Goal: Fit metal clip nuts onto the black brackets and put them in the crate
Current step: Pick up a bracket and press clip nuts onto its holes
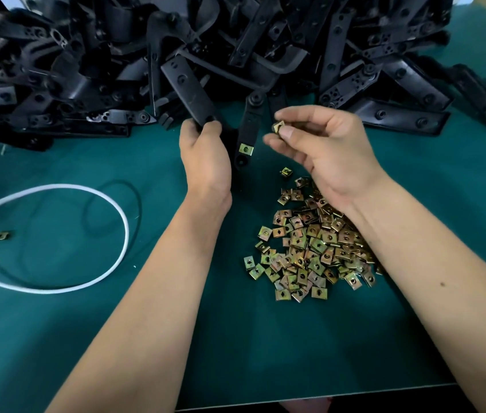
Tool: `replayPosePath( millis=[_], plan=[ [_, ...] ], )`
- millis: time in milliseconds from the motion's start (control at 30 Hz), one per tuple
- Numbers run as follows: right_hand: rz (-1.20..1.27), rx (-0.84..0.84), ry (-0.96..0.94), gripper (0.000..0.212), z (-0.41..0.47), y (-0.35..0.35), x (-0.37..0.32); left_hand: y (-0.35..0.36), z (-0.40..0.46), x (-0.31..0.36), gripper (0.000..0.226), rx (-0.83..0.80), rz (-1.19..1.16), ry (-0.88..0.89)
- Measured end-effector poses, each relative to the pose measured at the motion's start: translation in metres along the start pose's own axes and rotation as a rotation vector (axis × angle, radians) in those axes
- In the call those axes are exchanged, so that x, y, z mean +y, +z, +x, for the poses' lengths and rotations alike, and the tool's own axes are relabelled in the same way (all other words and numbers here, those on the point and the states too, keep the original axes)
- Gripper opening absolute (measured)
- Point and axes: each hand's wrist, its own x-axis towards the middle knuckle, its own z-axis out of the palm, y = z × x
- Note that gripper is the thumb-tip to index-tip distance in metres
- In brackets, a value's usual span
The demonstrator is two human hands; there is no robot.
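My left hand grips a black bracket just above the green table. One arm of this bracket carries a fitted brass-coloured clip nut near its lower end. My right hand pinches a loose clip nut between thumb and forefinger, a short way right of the bracket. A heap of several clip nuts lies on the mat under my right wrist. No crate is in view.
A big pile of black brackets fills the far side of the green table. A white cable and a thin black loop lie at the left, with a stray clip nut beside them.
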Motion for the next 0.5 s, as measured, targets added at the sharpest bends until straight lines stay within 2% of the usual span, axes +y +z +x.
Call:
replayPosePath(
  millis=[100,400,500],
  plan=[
    [0.080,-0.022,0.012,0.019,-0.002,0.006,0.001,-0.001,-0.002,0.001,0.014,0.007,-0.006,-0.008],
    [-0.039,0.021,-0.047,0.016,-0.006,0.014,0.005,0.004,-0.006,0.002,0.021,0.015,-0.021,-0.021],
    [0.002,0.048,-0.018,0.014,-0.006,0.015,0.005,0.005,-0.007,0.001,0.020,0.016,-0.004,0.003]
  ],
)
